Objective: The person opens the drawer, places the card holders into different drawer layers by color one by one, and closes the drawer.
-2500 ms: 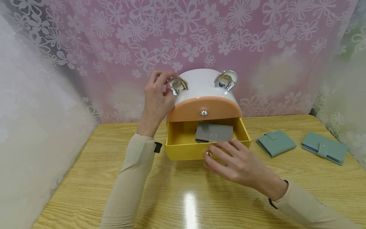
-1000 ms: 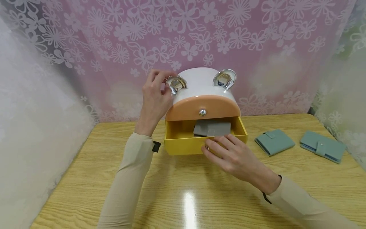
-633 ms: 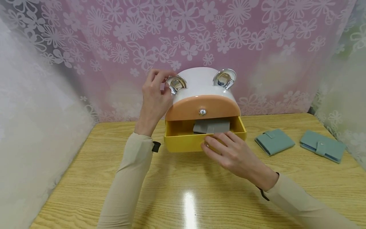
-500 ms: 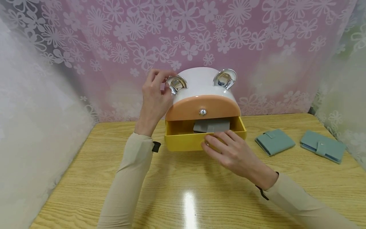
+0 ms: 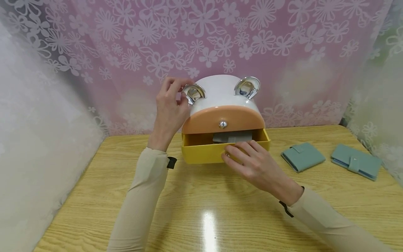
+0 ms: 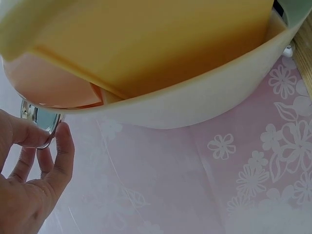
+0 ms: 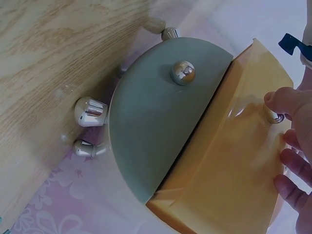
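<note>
A small bear-shaped drawer cabinet (image 5: pixel 220 87) with a white top stands at the back of the table in the head view. My left hand (image 5: pixel 170 112) pinches its shiny left ear (image 5: pixel 196 93) between thumb and fingers. Below the orange drawer front (image 5: pixel 242 117), a yellow drawer (image 5: pixel 201 154) sticks part-way out. A grey wallet (image 5: pixel 221 137) lies inside it, partly hidden by the drawer front and my right hand (image 5: pixel 256 168). That hand grips the drawer's metal knob (image 7: pixel 274 116), other fingertips at the drawer's upper edge. Underneath, a grey-green drawer (image 7: pixel 161 112) sits closed in the right wrist view.
Two green wallets lie right of the cabinet: a squarer one (image 5: pixel 303 156) and a longer strapped one (image 5: pixel 357 162). The wooden table (image 5: pixel 126 210) meets a pink flowered curtain (image 5: pixel 141 52) behind. Short metal feet (image 7: pixel 90 112) hold the cabinet up.
The yellow drawer has slid further into the cabinet, with my right hand moving along at its knob. Less of the grey wallet shows now. My left hand has stayed on the ear.
</note>
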Demonstrator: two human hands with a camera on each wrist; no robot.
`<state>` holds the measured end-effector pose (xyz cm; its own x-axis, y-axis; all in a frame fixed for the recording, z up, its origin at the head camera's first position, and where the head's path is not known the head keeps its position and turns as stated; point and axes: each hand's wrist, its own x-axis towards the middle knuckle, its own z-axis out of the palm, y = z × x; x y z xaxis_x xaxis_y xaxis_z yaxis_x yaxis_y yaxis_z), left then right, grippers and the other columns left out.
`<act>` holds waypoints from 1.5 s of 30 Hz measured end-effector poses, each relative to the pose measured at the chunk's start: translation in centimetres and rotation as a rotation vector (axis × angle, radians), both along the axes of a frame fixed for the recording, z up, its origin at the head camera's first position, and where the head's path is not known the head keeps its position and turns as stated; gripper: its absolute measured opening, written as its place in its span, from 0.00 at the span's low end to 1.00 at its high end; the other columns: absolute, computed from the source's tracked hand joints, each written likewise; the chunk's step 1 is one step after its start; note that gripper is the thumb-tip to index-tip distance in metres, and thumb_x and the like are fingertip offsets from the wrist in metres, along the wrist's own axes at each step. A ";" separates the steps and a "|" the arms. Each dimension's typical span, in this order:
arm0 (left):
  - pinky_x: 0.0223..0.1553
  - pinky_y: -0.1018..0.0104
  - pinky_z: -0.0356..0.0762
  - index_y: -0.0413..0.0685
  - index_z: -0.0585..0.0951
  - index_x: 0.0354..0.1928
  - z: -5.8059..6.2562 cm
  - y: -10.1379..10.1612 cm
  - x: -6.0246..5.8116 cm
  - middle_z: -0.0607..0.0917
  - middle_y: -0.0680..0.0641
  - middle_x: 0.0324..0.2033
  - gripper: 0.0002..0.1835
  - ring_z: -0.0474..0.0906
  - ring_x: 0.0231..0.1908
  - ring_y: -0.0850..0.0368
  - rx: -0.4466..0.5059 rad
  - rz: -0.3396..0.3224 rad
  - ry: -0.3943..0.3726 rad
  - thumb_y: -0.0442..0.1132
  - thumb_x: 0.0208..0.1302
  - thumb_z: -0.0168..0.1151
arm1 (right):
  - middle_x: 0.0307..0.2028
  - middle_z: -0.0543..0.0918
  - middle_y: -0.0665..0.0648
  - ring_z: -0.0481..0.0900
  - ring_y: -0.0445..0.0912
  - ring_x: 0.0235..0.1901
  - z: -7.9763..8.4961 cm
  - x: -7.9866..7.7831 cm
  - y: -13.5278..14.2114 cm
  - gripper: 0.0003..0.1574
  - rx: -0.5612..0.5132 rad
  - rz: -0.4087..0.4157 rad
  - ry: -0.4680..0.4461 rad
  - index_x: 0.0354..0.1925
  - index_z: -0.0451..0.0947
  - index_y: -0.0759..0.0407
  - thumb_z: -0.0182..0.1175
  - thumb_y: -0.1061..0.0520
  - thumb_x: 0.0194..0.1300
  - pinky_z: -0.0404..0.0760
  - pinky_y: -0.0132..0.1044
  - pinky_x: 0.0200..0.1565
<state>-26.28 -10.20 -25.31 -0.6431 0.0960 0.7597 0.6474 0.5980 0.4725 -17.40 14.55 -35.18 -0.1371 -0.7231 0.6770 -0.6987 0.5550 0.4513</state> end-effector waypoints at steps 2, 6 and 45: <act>0.39 0.60 0.89 0.45 0.85 0.50 0.0 0.0 0.0 0.77 0.42 0.44 0.17 0.80 0.45 0.50 0.001 0.000 -0.003 0.25 0.66 0.52 | 0.47 0.86 0.59 0.82 0.55 0.45 0.0 -0.1 0.0 0.21 0.001 -0.004 -0.002 0.47 0.86 0.57 0.45 0.63 0.81 0.82 0.46 0.45; 0.40 0.60 0.89 0.46 0.85 0.50 -0.1 -0.1 0.1 0.77 0.41 0.44 0.17 0.80 0.45 0.50 -0.004 0.006 -0.010 0.26 0.67 0.52 | 0.47 0.86 0.59 0.82 0.55 0.46 0.1 -0.2 -0.1 0.21 0.002 -0.008 -0.008 0.47 0.86 0.57 0.45 0.63 0.81 0.82 0.47 0.47; 0.40 0.61 0.88 0.45 0.84 0.50 0.0 0.0 0.2 0.77 0.41 0.46 0.17 0.80 0.46 0.50 -0.009 -0.001 -0.013 0.25 0.67 0.51 | 0.47 0.85 0.58 0.80 0.56 0.46 -0.1 -1.8 -0.6 0.21 -0.050 -0.040 -0.063 0.46 0.85 0.56 0.43 0.56 0.83 0.81 0.45 0.44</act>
<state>-26.13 -10.21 -25.26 -0.6528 0.1037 0.7504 0.6420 0.6017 0.4753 -19.22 13.98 -35.23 -0.2087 -0.6817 0.7012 -0.7021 0.6036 0.3778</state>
